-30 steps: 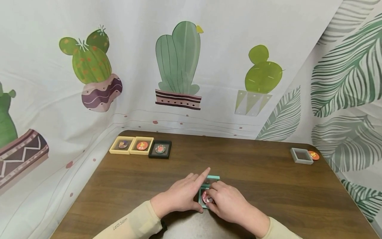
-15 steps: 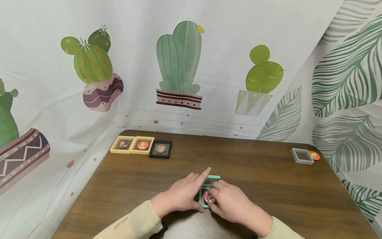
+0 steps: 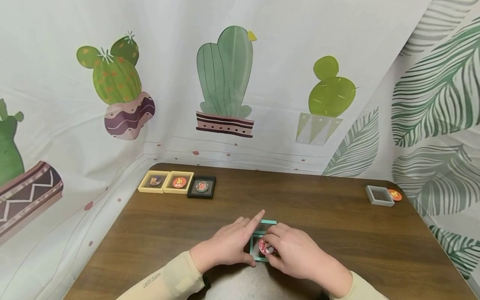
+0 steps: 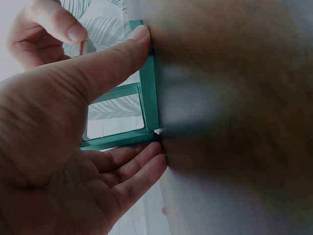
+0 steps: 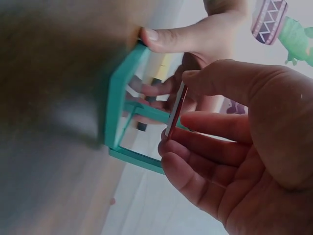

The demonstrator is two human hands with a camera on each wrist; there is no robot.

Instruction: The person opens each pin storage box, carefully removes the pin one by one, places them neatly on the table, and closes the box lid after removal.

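A teal hinged display case [image 3: 269, 222] with clear panels lies unfolded on the table, its lid tilted up at the far side. My left hand [image 3: 230, 241] holds it at the left: the thumb sits on the near edge, the fingers extend along the lid, as the left wrist view also shows of the teal frame [image 4: 150, 93]. Over the near half, my right hand [image 3: 296, 250] pinches a round pin badge [image 3: 266, 246], red and pink with a pale figure. Edge-on in the right wrist view, the badge [image 5: 176, 112] stands between thumb and fingers, close over the panel.
At the back left, two yellow cases [image 3: 179, 182] and a black case [image 3: 201, 187] stand in a row, each with a badge inside. A grey case [image 3: 380, 196] lies at the back right, beside an orange badge [image 3: 395, 195]. Behind the table hangs a cactus-print cloth [image 3: 277, 83].
My right hand has shifted slightly right with the badge, and more of the badge's face shows. The left hand and the case have stayed in place.
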